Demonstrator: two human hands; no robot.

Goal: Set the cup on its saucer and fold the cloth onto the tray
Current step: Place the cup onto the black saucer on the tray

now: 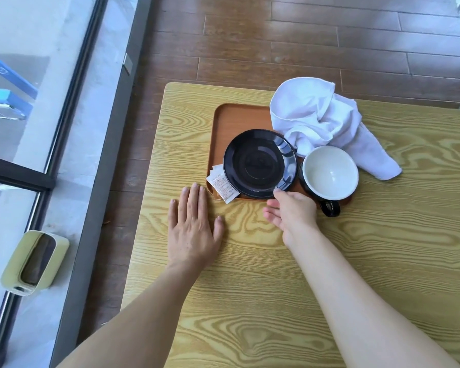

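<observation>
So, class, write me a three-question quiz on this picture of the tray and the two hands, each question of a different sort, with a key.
1. True or false: the cup already stands on the saucer.
2. Which hand touches the saucer's rim? A) left hand B) right hand C) neither
3. Fill in: the white cloth lies crumpled, partly on the tray and partly on the ____.

Key
1. False: the cup stands beside the saucer, to its right.
2. B: its fingertips are at the near rim; the left hand lies flat on the table.
3. table
</observation>
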